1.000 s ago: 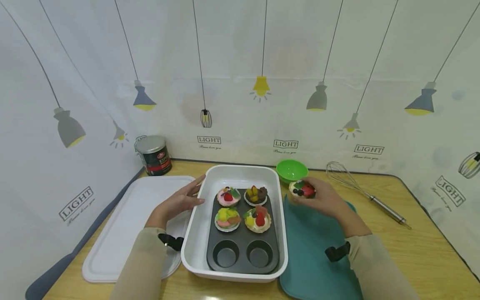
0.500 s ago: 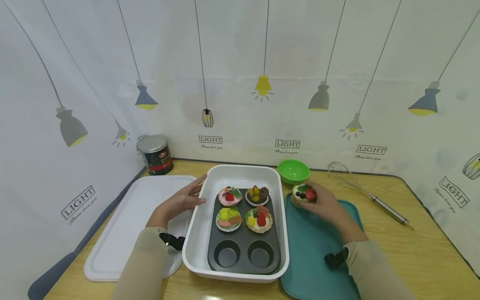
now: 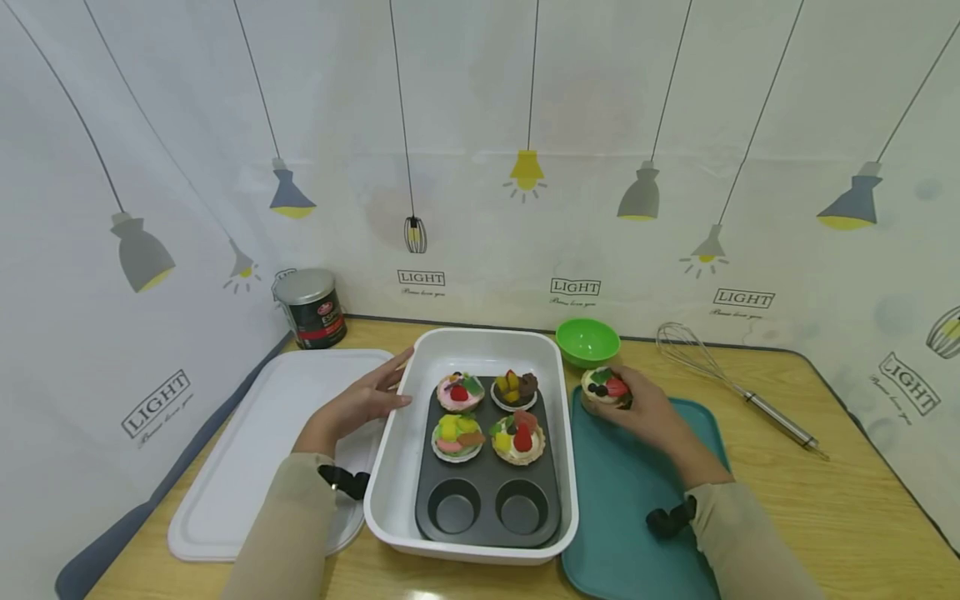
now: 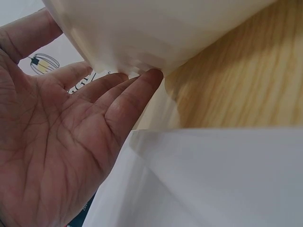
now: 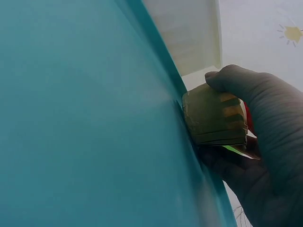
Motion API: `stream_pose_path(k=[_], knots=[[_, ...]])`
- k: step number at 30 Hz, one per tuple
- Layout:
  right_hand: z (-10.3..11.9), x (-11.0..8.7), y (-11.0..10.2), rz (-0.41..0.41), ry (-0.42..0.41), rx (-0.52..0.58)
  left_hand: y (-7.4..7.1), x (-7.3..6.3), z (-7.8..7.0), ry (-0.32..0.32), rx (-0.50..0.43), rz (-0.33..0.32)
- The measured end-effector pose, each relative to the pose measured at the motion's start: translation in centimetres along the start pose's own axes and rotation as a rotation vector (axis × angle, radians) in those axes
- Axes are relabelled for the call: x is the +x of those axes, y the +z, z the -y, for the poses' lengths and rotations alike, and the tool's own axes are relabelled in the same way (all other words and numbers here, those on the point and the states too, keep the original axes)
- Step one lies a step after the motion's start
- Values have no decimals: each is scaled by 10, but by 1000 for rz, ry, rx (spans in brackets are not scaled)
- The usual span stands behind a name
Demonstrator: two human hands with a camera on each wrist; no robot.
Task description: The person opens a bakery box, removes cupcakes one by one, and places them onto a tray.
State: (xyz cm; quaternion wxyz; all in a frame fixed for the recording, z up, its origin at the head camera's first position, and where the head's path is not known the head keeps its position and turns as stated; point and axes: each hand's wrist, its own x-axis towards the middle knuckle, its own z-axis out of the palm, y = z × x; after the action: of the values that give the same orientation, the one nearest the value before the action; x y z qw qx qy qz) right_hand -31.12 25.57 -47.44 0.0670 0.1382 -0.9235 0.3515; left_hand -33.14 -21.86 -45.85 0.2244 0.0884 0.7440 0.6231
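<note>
Head view: nearest, the baking pan [image 3: 487, 533] holds four tarts [image 3: 517, 442], as a second ago, inside the white basin [image 3: 390, 512]. The left hand [image 3: 360, 408] rests straight-fingered against its side. Slightly farther, the right hand [image 3: 648, 410] pinches a berry tart [image 3: 604, 387] at the teal tray [image 3: 615, 500]'s far end, lower than then, suggesting tray level.

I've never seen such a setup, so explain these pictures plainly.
No machine: the left grip and right grip are a person's bare hands. The wide pictures come from a camera on the head, the two close ones from wrist cameras. The right grip holds a fruit-topped tart at the far edge of the teal tray; the left touches the white tub, where a muffin pan carries four more tarts. Also on the wooden table: a white tray, green bowl, whisk and tin.
</note>
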Motion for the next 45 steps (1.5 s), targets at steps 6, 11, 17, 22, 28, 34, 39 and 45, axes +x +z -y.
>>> stream_pose_path(k=[6, 11, 17, 22, 28, 34, 39, 45], knots=[[2, -2, 0, 4, -16, -9, 0, -1, -1, 6, -6, 12], [5, -2, 0, 3, -30, 0, 0, 0, 0, 7, -7, 14], [1, 0, 1, -15, -78, -18, 0, 2, 1, 4, -11, 14], [-1, 1, 1, -46, -126, -69, 0, 2, 2, 0, -10, 16], [2, 1, -1, -51, -141, -70, 1, 2, 1, -7, -22, 1], [7, 2, -4, -62, -172, -22, 2, 1, 0, -5, -13, -4], [13, -1, -8, -87, -171, -17, 2, 1, -1, 5, -6, 6], [25, -4, -13, -111, -152, -27, 1, 1, 0, 9, -13, 17]])
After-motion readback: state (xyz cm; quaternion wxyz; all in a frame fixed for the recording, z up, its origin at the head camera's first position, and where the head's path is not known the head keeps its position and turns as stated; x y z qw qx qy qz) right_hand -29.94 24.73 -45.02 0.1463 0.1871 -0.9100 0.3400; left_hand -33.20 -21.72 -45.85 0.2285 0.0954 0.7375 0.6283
